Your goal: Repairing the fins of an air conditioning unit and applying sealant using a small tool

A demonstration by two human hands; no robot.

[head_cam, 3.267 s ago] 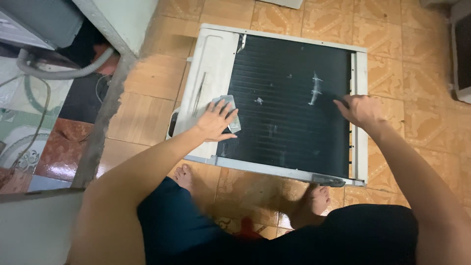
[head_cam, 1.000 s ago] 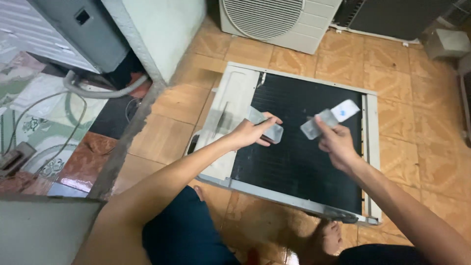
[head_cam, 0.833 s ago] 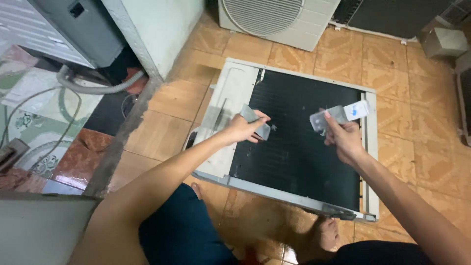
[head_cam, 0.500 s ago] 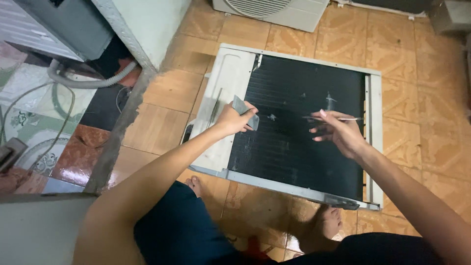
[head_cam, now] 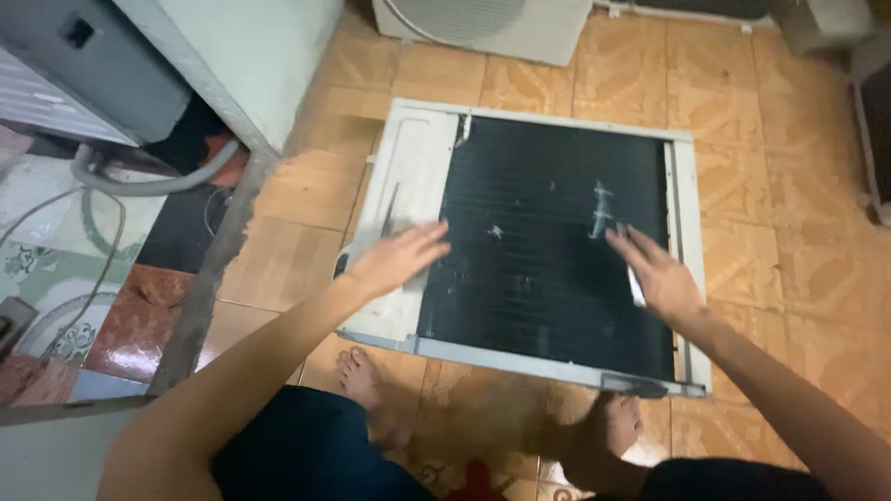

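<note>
A white-framed air conditioner unit (head_cam: 408,167) lies flat on the tiled floor, its black finned coil (head_cam: 548,241) facing up with a few pale scuffs. My left hand (head_cam: 399,260) hovers palm down over the white left side of the frame, fingers spread and blurred, with nothing visible in it. My right hand (head_cam: 654,274) reaches over the coil's right part, next to the right frame rail. A thin pale strip (head_cam: 636,288) shows edge-on under its fingers.
Another white outdoor unit (head_cam: 483,23) stands beyond the frame. A grey cabinet (head_cam: 83,65) and a grey hose (head_cam: 139,181) are at the left, behind a raised concrete ledge (head_cam: 213,278). My bare feet (head_cam: 367,380) rest by the unit's near edge.
Both hands held pale plastic pieces up over the coil a second ago. They have since dropped lower and spread apart. The left hand's piece is no longer visible.
</note>
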